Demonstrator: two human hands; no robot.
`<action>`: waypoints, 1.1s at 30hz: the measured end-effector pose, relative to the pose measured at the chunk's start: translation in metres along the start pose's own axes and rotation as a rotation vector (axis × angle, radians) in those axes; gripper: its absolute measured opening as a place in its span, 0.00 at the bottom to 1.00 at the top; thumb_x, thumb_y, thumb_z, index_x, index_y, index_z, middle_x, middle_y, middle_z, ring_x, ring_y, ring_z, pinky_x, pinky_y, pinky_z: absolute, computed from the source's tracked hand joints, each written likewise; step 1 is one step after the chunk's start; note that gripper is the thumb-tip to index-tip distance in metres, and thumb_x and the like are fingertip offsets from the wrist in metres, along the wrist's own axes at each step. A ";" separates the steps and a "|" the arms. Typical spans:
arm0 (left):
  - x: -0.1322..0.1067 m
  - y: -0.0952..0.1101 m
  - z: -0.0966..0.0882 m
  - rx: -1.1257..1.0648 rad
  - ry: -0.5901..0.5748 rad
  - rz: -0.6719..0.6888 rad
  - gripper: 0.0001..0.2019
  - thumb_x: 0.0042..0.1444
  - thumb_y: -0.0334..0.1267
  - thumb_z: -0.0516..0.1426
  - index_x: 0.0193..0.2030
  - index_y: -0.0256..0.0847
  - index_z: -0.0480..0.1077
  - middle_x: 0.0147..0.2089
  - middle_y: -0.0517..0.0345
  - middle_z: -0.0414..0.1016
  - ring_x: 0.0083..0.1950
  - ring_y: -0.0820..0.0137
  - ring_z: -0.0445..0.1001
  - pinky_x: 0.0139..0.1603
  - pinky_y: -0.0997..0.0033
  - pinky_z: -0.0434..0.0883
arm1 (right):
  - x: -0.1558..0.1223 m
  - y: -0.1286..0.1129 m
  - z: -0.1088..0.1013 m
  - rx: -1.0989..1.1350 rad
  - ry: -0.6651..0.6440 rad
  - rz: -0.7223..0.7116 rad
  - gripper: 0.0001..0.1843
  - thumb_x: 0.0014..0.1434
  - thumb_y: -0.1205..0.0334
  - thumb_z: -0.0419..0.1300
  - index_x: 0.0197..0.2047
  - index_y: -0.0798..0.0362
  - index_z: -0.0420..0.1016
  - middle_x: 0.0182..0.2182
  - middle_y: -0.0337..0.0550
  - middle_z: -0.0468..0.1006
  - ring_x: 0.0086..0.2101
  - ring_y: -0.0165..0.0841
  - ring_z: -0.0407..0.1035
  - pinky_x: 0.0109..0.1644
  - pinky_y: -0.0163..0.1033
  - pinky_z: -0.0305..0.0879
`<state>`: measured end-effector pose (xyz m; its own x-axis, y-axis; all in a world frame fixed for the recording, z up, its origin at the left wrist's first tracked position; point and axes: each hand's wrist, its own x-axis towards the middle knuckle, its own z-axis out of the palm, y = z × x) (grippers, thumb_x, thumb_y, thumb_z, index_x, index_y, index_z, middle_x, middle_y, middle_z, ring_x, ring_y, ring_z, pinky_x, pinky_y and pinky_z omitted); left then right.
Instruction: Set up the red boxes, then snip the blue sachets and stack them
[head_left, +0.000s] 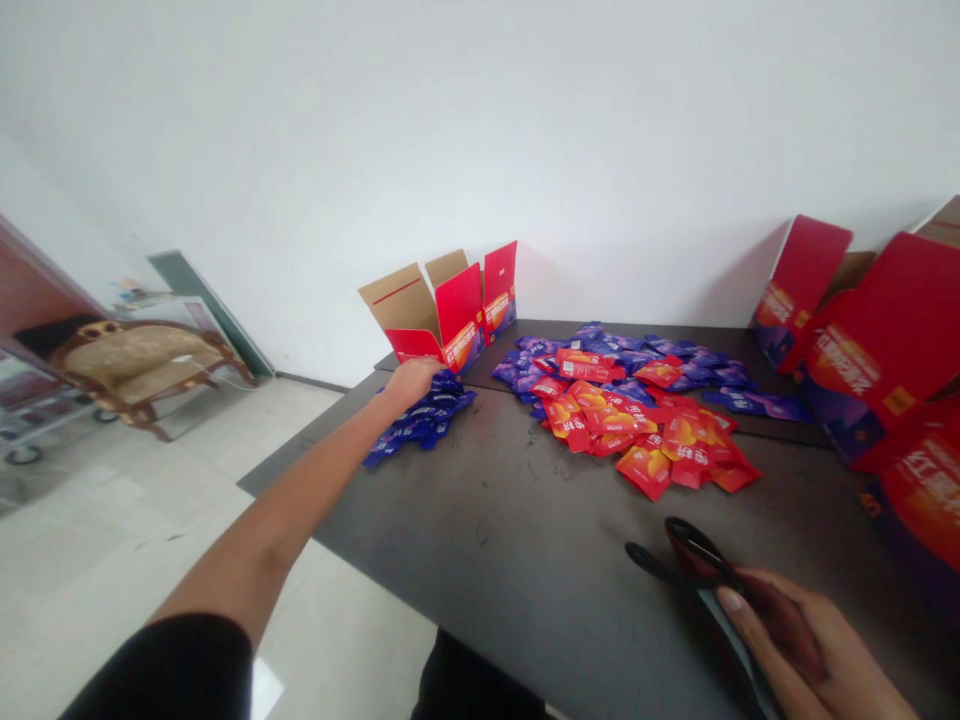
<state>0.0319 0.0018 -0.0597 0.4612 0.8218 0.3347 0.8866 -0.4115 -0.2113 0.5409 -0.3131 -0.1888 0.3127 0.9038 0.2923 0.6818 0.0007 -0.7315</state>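
Foil sachets (600,400) in blue, purple and red lie in heaps on a dark table (480,570), seen from its near edge. Red printed cardboard boxes (892,350) stand open along the right edge, and another open box (450,310) sits at the far left corner, by the wall. Mid-table, red sachets (637,430) overlap purple sachets (660,360). Toward the left edge, well apart from them, lies a smaller blue pile (424,420). The left hand (409,385) rests on it, its fingers pointing down into the sachets and partly hidden, so any grip cannot be told. At the near right edge, the right hand (817,650) curls closed around what look like dark scissors (694,550).
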 end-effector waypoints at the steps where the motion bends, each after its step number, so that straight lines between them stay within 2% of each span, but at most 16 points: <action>1: -0.001 0.001 -0.001 -0.004 0.009 0.003 0.24 0.58 0.23 0.51 0.56 0.40 0.78 0.57 0.50 0.82 0.59 0.64 0.79 0.62 0.67 0.72 | 0.000 -0.003 -0.002 0.009 -0.031 0.004 0.31 0.57 0.28 0.59 0.51 0.43 0.78 0.44 0.43 0.84 0.43 0.43 0.81 0.44 0.41 0.78; 5: -0.005 0.021 -0.014 -0.040 0.107 0.023 0.21 0.61 0.25 0.50 0.55 0.36 0.78 0.57 0.43 0.82 0.59 0.58 0.78 0.64 0.58 0.71 | -0.001 -0.018 -0.008 0.035 -0.041 -0.025 0.32 0.58 0.29 0.59 0.51 0.46 0.77 0.44 0.47 0.83 0.43 0.45 0.80 0.46 0.44 0.77; 7: -0.009 0.045 -0.019 -0.079 0.180 0.051 0.19 0.67 0.29 0.48 0.57 0.35 0.77 0.59 0.40 0.79 0.60 0.56 0.77 0.65 0.53 0.70 | -0.002 -0.026 -0.008 0.031 -0.042 -0.055 0.30 0.61 0.31 0.58 0.52 0.47 0.76 0.46 0.47 0.82 0.45 0.43 0.79 0.47 0.43 0.75; 9: -0.016 0.076 -0.020 -0.126 0.225 0.099 0.18 0.72 0.36 0.47 0.58 0.37 0.76 0.58 0.41 0.79 0.60 0.57 0.76 0.65 0.53 0.70 | -0.002 -0.030 -0.008 0.023 -0.049 -0.071 0.28 0.63 0.34 0.58 0.53 0.47 0.75 0.47 0.47 0.81 0.45 0.41 0.78 0.48 0.41 0.75; 13: -0.025 0.142 0.002 -0.195 0.147 0.213 0.17 0.74 0.46 0.51 0.50 0.39 0.78 0.47 0.47 0.82 0.50 0.61 0.79 0.57 0.61 0.74 | -0.003 -0.030 -0.008 0.026 -0.052 -0.065 0.25 0.66 0.37 0.58 0.54 0.47 0.74 0.47 0.46 0.81 0.45 0.39 0.78 0.49 0.39 0.74; 16: -0.010 0.170 0.029 -0.212 0.086 0.150 0.16 0.73 0.47 0.53 0.51 0.39 0.78 0.47 0.47 0.80 0.52 0.62 0.79 0.57 0.63 0.74 | -0.003 -0.029 -0.007 0.028 -0.049 -0.079 0.25 0.66 0.37 0.58 0.54 0.46 0.74 0.47 0.45 0.81 0.45 0.39 0.78 0.49 0.39 0.75; 19: 0.025 0.178 0.051 -0.217 0.073 -0.039 0.16 0.72 0.44 0.55 0.59 0.37 0.73 0.56 0.45 0.77 0.57 0.60 0.77 0.60 0.55 0.74 | -0.004 -0.030 -0.007 0.034 -0.041 -0.100 0.24 0.66 0.37 0.58 0.54 0.46 0.74 0.46 0.45 0.81 0.44 0.39 0.79 0.48 0.38 0.76; 21: 0.050 0.179 0.060 -0.227 0.054 -0.161 0.18 0.70 0.44 0.59 0.62 0.38 0.71 0.60 0.46 0.74 0.57 0.58 0.76 0.58 0.50 0.76 | -0.003 -0.030 -0.006 0.044 -0.027 -0.118 0.23 0.67 0.38 0.58 0.53 0.46 0.74 0.46 0.45 0.82 0.45 0.39 0.79 0.48 0.37 0.76; 24: 0.079 0.178 0.067 -0.262 0.005 -0.295 0.19 0.69 0.45 0.61 0.62 0.38 0.70 0.61 0.47 0.73 0.56 0.59 0.77 0.55 0.51 0.78 | -0.002 -0.028 -0.006 0.048 -0.006 -0.150 0.21 0.67 0.40 0.58 0.53 0.44 0.74 0.45 0.42 0.82 0.44 0.36 0.80 0.46 0.34 0.77; 27: 0.095 0.174 0.071 -0.306 -0.054 -0.379 0.19 0.69 0.45 0.61 0.62 0.39 0.70 0.61 0.47 0.73 0.56 0.59 0.77 0.55 0.51 0.78 | 0.000 -0.024 -0.006 0.054 -0.013 -0.211 0.19 0.67 0.42 0.59 0.53 0.43 0.73 0.45 0.40 0.83 0.44 0.34 0.81 0.45 0.30 0.77; 33: 0.109 0.159 0.074 -0.344 -0.212 -0.492 0.19 0.69 0.45 0.61 0.62 0.39 0.70 0.61 0.47 0.73 0.56 0.59 0.77 0.55 0.51 0.78 | 0.002 -0.020 -0.004 0.073 -0.001 -0.262 0.18 0.67 0.42 0.59 0.53 0.44 0.74 0.45 0.42 0.83 0.44 0.35 0.82 0.45 0.30 0.78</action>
<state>0.2203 0.0551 -0.1245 0.0112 0.9926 0.1207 0.9700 -0.0401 0.2397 0.5307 -0.3131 -0.1712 0.1309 0.8690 0.4773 0.6902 0.2657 -0.6731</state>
